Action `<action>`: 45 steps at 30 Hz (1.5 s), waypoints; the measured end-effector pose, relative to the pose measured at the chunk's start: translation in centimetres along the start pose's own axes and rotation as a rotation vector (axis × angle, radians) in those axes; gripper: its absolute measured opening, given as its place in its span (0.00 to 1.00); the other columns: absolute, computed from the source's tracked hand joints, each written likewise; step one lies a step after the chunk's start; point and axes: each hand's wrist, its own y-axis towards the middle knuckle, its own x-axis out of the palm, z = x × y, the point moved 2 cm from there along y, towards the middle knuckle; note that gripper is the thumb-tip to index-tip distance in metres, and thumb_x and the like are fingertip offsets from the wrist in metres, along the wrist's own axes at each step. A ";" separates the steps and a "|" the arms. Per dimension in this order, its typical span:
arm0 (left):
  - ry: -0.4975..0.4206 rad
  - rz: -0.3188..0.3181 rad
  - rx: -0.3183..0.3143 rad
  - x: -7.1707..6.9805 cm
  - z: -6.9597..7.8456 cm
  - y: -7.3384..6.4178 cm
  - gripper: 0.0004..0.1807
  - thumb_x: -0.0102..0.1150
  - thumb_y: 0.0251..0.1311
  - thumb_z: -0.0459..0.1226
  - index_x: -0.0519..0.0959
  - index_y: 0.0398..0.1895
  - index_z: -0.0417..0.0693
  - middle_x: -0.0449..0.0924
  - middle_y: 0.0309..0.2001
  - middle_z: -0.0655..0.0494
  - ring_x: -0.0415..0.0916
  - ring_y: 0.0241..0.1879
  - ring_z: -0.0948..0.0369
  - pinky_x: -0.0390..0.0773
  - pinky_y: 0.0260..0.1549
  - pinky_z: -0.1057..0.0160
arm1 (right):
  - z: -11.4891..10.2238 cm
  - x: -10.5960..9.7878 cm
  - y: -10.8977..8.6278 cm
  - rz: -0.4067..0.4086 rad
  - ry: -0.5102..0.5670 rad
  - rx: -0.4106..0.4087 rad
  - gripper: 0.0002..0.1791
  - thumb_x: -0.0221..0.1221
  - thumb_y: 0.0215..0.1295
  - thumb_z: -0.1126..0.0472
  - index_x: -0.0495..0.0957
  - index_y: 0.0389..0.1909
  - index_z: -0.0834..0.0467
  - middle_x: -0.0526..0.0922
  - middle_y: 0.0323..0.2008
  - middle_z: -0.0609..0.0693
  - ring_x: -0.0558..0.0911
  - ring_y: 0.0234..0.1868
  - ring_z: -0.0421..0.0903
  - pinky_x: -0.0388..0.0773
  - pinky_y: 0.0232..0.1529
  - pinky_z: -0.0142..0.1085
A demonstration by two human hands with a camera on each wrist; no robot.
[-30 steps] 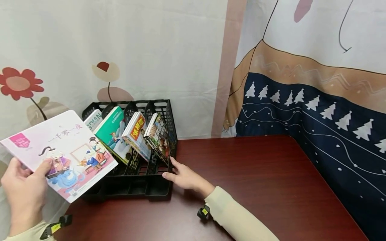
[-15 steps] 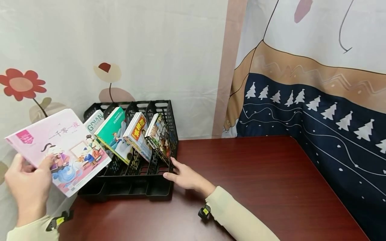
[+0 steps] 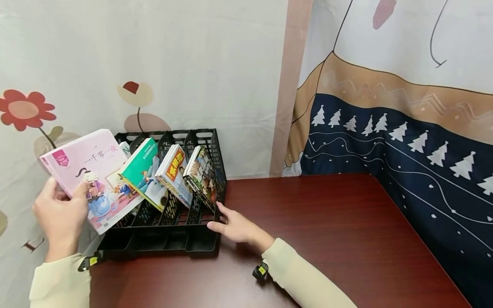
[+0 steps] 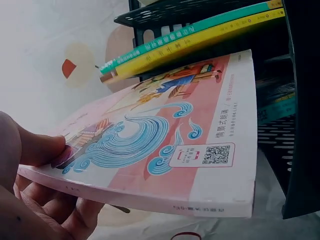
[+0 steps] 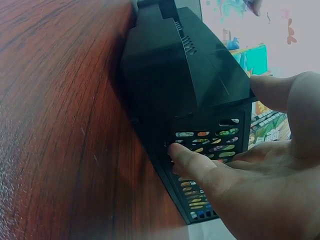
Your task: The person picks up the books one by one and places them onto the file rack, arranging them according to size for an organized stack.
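Note:
My left hand (image 3: 61, 214) pinches a pink-covered picture book (image 3: 78, 158), thumb on its cover and fingers underneath. That book is tilted, and its right part overlaps the left end of a black slotted book rack (image 3: 154, 234). In the left wrist view the book (image 4: 210, 175) lies close below a green spine (image 4: 195, 32) and a yellow spine (image 4: 200, 45). My right hand (image 3: 240, 224) grips the rack's front right corner. Its thumb (image 5: 272, 92) is at the front edge, and its index finger (image 5: 192, 162) presses the slotted side wall.
A green book (image 3: 140, 164), a white-edged book with red and yellow lettering (image 3: 176, 169) and a dark illustrated book (image 3: 203, 175) lean in the rack's compartments. Another book (image 3: 125, 147) is mostly hidden behind the pink one. The brown table (image 3: 319, 239) extends right; a printed curtain (image 3: 215, 68) hangs behind.
My left hand has carried the pink book right and slightly up, toward the rack's left end, covering most of the book there. My right hand stays at the rack's corner.

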 end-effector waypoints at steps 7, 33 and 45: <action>0.022 0.079 0.015 -0.7 1.1 -0.3 0.12 0.69 0.68 0.41 0.83 0.46 0.75 0.72 0.20 0.98 0.67 0.19 0.89 0.61 0.19 0.81 | 0.0 0.0 0.1 0.000 -0.006 -0.002 0.49 0.62 0.82 0.40 0.49 0.91 0.53 0.55 0.90 0.53 0.74 0.82 0.58 0.72 0.81 0.49; 0.009 0.057 0.001 4.2 -0.9 1.9 0.09 0.71 0.67 0.44 0.85 0.48 0.70 0.71 0.19 0.94 0.68 0.19 0.87 0.64 0.21 0.80 | 0.4 0.0 0.2 -0.039 0.049 -0.006 0.49 0.61 0.82 0.42 0.47 0.92 0.52 0.51 0.91 0.49 0.72 0.83 0.58 0.75 0.79 0.49; -0.083 0.103 0.021 3.7 1.5 0.0 0.16 0.72 0.67 0.39 0.91 0.57 0.54 0.76 0.22 0.94 0.71 0.20 0.86 0.67 0.22 0.83 | 0.5 -0.1 0.3 -0.027 0.040 0.003 0.49 0.62 0.82 0.41 0.48 0.92 0.51 0.53 0.91 0.50 0.72 0.83 0.57 0.75 0.79 0.48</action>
